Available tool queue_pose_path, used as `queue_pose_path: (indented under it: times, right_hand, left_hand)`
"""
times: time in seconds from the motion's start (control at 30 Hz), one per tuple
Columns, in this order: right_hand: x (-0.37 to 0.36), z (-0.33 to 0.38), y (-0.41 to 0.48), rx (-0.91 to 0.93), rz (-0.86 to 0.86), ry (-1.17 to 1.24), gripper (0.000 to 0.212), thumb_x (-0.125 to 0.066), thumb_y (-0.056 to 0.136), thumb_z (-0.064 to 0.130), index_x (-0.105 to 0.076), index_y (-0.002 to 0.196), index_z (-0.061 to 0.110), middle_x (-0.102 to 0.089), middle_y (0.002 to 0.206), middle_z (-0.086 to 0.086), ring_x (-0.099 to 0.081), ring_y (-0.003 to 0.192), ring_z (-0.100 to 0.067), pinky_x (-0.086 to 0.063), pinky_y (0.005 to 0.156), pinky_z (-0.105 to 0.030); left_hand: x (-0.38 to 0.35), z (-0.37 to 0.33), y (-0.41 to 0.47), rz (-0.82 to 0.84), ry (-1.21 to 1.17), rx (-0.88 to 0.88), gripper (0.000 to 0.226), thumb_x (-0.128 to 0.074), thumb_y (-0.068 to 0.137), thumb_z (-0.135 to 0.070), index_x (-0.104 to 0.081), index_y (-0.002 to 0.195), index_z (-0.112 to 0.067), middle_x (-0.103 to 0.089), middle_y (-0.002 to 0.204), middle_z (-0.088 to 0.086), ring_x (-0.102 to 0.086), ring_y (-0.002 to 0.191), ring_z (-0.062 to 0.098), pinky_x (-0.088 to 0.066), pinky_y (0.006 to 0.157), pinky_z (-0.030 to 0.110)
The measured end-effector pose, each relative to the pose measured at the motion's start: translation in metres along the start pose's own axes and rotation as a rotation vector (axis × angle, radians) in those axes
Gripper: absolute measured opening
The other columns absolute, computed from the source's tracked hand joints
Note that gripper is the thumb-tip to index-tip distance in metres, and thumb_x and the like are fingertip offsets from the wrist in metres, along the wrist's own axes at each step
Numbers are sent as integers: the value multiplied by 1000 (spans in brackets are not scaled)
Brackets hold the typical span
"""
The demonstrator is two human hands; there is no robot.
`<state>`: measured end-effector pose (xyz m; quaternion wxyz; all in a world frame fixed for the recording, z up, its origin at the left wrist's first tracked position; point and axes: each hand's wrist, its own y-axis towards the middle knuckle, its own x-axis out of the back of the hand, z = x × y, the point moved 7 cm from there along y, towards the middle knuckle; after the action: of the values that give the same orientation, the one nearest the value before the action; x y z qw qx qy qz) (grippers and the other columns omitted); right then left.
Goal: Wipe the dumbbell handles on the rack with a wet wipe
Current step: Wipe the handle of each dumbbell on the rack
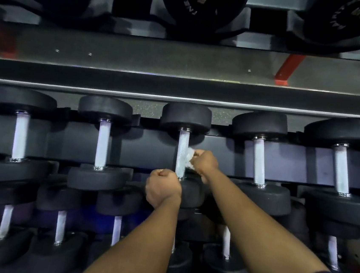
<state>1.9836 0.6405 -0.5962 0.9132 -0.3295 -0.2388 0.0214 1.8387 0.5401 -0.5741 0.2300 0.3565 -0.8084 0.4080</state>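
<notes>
A row of black dumbbells lies on the middle shelf of the rack [179, 87]. The centre dumbbell's knurled metal handle [182, 145] runs away from me. My right hand [204, 161] grips a crumpled white wet wipe [189, 159] and presses it against the right side of that handle. My left hand [163, 188] is curled round the near head [192, 193] of the same dumbbell, just below the handle's near end. The near head is largely hidden behind both hands.
Neighbouring dumbbell handles [102, 143] [259, 160] lie left and right on the same shelf. A lower row of dumbbells [60, 226] sits beneath my arms. Large dumbbell heads [202, 3] fill the top shelf. Red frame struts [288, 67] show behind.
</notes>
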Motion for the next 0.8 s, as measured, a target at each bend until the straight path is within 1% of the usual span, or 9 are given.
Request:
queue_pose_path:
  times: [0.07,0.1,0.2,0.3,0.37,0.5,0.6,0.7,0.8]
  right_hand:
    - [3,20,9,23,-81,166,17,-56,91,15,-71,98,20,-67,84,0,-59,77,-15,-48,69,-27]
    - [3,30,13,27,-102,252,14,-57,92,20,-70,88,18,-65,76,0,-56,71,-15,-44,66,-27]
    - [-8,27,33,-13,-90,360,27,-53,87,34,-59,65,19,-58,65,-1,-51,63,-18,-40,59,-32]
    - [-16,11,22,-55,57,244,27,-44,92,21,-51,66,21,-50,63,2,-41,53,-12,-32,46,-23]
    - [-20,-4,12,-88,182,128,30,-39,91,7,-51,66,19,-50,62,-5,-38,47,-12,-28,40,-20]
    - [-18,-22,4,-48,279,-180,32,-41,86,5,-61,64,15,-64,66,-5,-53,55,-15,-41,52,-22]
    - [-6,-2,10,11,92,-187,26,-49,89,12,-66,71,18,-66,70,-3,-61,64,-17,-49,60,-24]
    - [9,28,13,95,-202,-17,15,-60,87,19,-70,99,21,-71,96,-4,-65,91,-21,-51,80,-30]
    - [12,44,0,250,-299,27,16,-67,85,22,-66,99,15,-67,100,-5,-63,90,-21,-50,80,-30]
  left_hand:
    - [0,0,1,0,-3,-3,32,-42,87,-23,-70,102,-19,-65,110,16,-58,103,38,-47,87,39]
    - [-1,0,1,-1,-3,-1,32,-42,87,-23,-70,102,-19,-65,110,16,-58,103,38,-47,87,40]
    - [0,0,2,-7,-14,10,31,-43,86,-22,-70,101,-19,-65,109,16,-58,103,39,-47,88,40]
    - [1,1,1,-4,-21,15,31,-44,85,-22,-71,100,-19,-66,109,17,-58,102,40,-48,87,40]
    - [1,-1,-1,-5,-22,13,31,-44,85,-22,-71,100,-19,-66,109,17,-58,101,40,-48,87,40]
    - [2,-2,-2,-19,-34,13,30,-44,85,-20,-71,98,-20,-66,109,17,-58,101,40,-47,86,39]
    - [3,-4,-3,-13,-51,15,29,-44,85,-20,-72,96,-20,-66,109,15,-59,100,39,-46,85,38]
    - [2,-3,-3,-7,-49,21,29,-44,85,-20,-72,95,-21,-67,108,14,-59,99,38,-48,85,38]
    - [3,-2,-2,-6,-53,21,29,-43,85,-21,-71,94,-21,-67,108,14,-59,98,38,-49,86,39]
